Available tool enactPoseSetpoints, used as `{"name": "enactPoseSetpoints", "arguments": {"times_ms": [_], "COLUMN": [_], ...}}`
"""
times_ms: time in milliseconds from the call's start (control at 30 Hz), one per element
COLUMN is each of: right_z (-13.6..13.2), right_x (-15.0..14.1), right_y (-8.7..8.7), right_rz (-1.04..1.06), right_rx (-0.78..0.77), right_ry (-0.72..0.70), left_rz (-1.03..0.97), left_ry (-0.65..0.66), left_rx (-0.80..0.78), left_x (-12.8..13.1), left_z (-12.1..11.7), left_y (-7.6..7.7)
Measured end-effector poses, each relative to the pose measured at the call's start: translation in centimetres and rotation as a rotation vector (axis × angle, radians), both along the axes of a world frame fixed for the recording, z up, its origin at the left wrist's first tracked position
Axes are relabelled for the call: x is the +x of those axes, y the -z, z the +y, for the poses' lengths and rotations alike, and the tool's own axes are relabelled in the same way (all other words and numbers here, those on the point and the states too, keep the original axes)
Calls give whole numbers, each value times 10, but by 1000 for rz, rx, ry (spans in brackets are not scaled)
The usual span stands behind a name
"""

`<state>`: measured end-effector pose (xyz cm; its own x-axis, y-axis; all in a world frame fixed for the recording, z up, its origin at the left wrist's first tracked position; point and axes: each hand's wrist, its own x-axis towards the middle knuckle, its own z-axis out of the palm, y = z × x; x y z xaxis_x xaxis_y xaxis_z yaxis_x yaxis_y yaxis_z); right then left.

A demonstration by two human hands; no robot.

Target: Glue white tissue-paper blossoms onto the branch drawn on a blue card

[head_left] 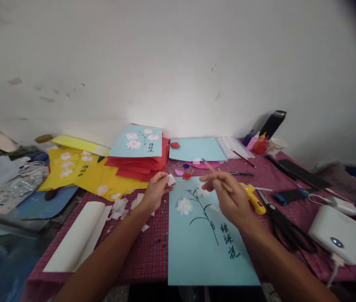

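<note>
My left hand (157,191) pinches a small square of white paper (171,180) just above the blue card's upper left corner. In my right hand (228,196) is a thin wooden stick (209,166), gripped like a pen with its tip pointing up and left; whether it is a brush I cannot tell. Below both hands lies the light blue card (193,260), painted with a dark stem, leaves and black lettering. A white paper flower (184,206) sits at the stem's left. Another white flower (203,191) is partly hidden by my right hand.
Scraps of white paper (119,208) and a white paper roll (75,237) lie left. Behind stand stacked red sheets (140,165) and finished cards. On the right are a yellow glue gun (253,198), black scissors (287,230), a white power bank (335,235) and a black flask (272,125).
</note>
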<state>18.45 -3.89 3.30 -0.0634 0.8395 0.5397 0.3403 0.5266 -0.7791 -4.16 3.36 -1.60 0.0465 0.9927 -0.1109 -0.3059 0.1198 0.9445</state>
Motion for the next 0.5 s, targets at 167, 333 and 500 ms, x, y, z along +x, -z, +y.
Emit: {"name": "enactPoseSetpoints", "arguments": {"times_ms": [167,333,500], "right_z": [-99,-142,-137], "right_x": [8,7,5], "right_y": [24,59,61], "right_rz": [-625,-886,-933], "right_rx": [-38,-4,-4], "right_ry": [-199,-308,-310], "left_rz": [10,18,49], "left_ry": [14,19,24], "left_rx": [15,45,87], "left_x": [4,5,5], "left_z": [-2,-3,-3], "left_y": [3,5,10]}}
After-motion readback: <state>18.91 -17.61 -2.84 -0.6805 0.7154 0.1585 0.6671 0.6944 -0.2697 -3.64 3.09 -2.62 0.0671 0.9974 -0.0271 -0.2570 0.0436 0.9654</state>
